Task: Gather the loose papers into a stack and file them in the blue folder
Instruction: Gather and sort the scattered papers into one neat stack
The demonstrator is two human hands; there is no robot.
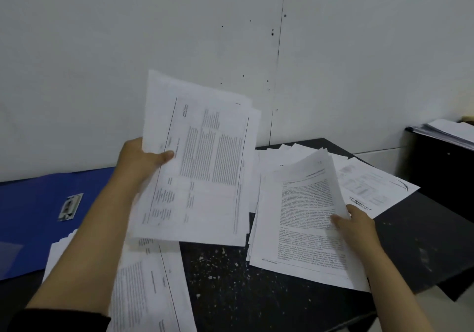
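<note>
While a pale wall (128, 49) fills the upper half of the view, a dark speckled table (230, 280) spreads below it, strewn with printed papers. Flat on the table's left side lies the blue folder (30, 208), closed, with a small label (70, 206) on its cover. At far right, a black cabinet (436, 172) carries its own pile (446, 131) of sheets. More loose sheets (148, 288) lie under the left forearm, touching the folder's near edge, and others (369, 182) fan out at the table's back right corner. Raised above the table's middle, a sheaf (202, 162) of printed pages tilts toward the wall; the left hand (139, 159) grips its left edge, thumb clamped on the front, the other fingers hidden behind. Just right of it, a second bundle (302, 226) rests on the table with its top pages curling upward, and the right hand (356, 226) pinches its right edge, thumb on top.
</note>
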